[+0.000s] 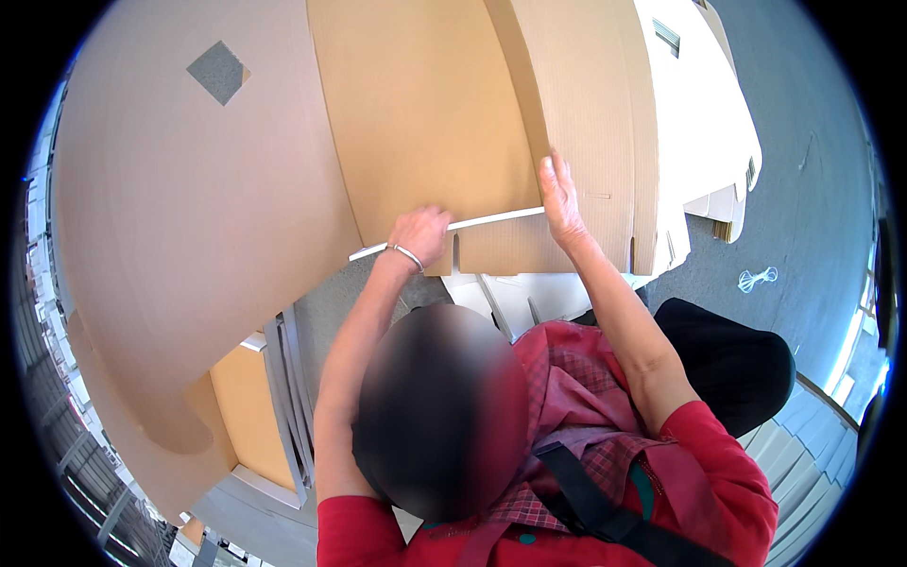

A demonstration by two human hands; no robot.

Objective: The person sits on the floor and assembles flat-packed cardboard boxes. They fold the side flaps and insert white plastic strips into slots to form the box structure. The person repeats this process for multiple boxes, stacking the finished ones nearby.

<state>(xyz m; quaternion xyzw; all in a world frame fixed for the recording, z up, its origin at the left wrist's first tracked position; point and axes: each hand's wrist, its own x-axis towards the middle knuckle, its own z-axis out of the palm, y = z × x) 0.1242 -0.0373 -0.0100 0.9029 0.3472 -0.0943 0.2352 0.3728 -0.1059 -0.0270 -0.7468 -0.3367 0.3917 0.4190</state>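
Observation:
A large sheet of brown cardboard [420, 113] with creases and raised folds lies in front of me. Along its near side runs a narrow white strip [496, 219]. My left hand [422, 234], with a bracelet at the wrist, is closed over this strip; its fingertips are slightly blurred. To the right, my right hand [562, 200] rests with outstretched fingers against the upright cardboard fold [531, 85], beside the strip's right end. Below the strip, the near flap [520, 250] has a narrow slot cut in it.
A wide cardboard panel [189, 189] with a diamond-shaped hole extends left. White sheets [699, 104] lie beyond the brown cardboard on the right. A bundle of white string [757, 279] is on the grey floor [803, 189]. Stacked pale sheets [798, 482] sit behind me at lower right.

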